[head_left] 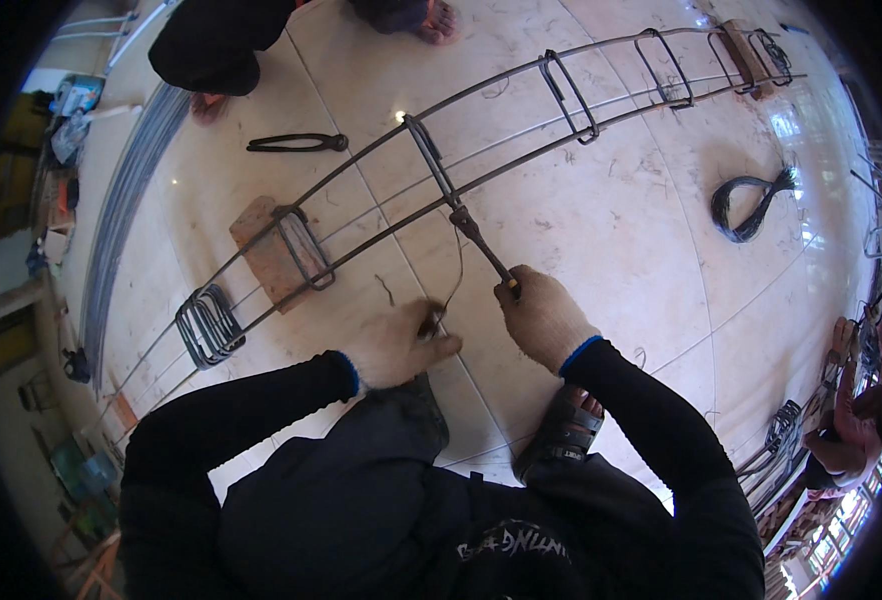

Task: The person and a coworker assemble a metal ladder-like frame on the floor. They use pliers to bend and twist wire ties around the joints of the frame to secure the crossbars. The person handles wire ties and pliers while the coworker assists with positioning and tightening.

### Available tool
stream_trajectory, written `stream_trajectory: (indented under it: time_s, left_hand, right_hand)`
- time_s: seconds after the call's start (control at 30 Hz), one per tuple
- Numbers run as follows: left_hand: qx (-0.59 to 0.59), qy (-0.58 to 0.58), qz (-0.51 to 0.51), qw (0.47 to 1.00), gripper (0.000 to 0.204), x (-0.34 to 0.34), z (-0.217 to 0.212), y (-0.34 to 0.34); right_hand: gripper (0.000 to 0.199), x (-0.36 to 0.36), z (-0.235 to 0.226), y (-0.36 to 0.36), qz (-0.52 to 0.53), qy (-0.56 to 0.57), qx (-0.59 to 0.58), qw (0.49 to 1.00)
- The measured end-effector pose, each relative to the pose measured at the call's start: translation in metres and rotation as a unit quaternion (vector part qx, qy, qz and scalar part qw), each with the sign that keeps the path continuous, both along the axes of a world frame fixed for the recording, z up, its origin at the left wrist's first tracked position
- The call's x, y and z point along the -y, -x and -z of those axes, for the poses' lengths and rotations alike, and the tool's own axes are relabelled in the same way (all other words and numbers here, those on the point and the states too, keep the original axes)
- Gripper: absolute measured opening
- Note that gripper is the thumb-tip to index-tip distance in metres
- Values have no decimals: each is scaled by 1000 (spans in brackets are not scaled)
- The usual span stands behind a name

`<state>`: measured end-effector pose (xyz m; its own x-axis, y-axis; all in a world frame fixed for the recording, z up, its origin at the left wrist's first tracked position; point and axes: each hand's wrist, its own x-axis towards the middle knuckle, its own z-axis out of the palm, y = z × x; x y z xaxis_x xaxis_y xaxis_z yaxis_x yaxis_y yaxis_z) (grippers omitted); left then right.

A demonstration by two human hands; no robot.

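Note:
My right hand (543,318), in a pale knitted glove, grips the handles of dark pincers (483,246). Their jaws meet the near long bar of a steel rebar cage (411,222), where a rectangular stirrup (431,158) crosses it. From that joint a thin tie wire (461,262) curves down to my left hand (391,345), also gloved. Its fingers curl at the wire's lower end, while the thumb points out to the right, apart from them. Just how the wire sits in those fingers is partly hidden.
A wooden block (273,262) props the cage at left, beside bunched stirrups (211,326); another block (744,55) lies far right. Other pincers (297,144) and a wire coil (749,205) rest on the tiles. Long bars (126,215) line the left. Someone's dark-clothed leg (211,45) is beyond.

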<state>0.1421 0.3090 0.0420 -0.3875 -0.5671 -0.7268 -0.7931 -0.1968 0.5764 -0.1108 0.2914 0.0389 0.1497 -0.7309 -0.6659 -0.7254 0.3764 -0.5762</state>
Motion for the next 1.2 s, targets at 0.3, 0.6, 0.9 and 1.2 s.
stream_trajectory:
  time_s: [0.3,0.6,0.9,1.2]
  left_hand:
    - [-236,-161,-389,876,55,48,39,82]
    - [-308,-110,-354,876,50,45,57,68]
    - [-356,-242,-356,829,46,47,65,42]
    - [-182,-71,-276,941,55,43,48,74]
  right_hand:
    - [43,-9,-6,-8,2,0,14,1000]
    - [62,-35,24,26,224,-460,671,537]
    - [33,-36,24,-19,253,-476,721,436]
    - [40,-32,29,-27,100,-37,23,994]
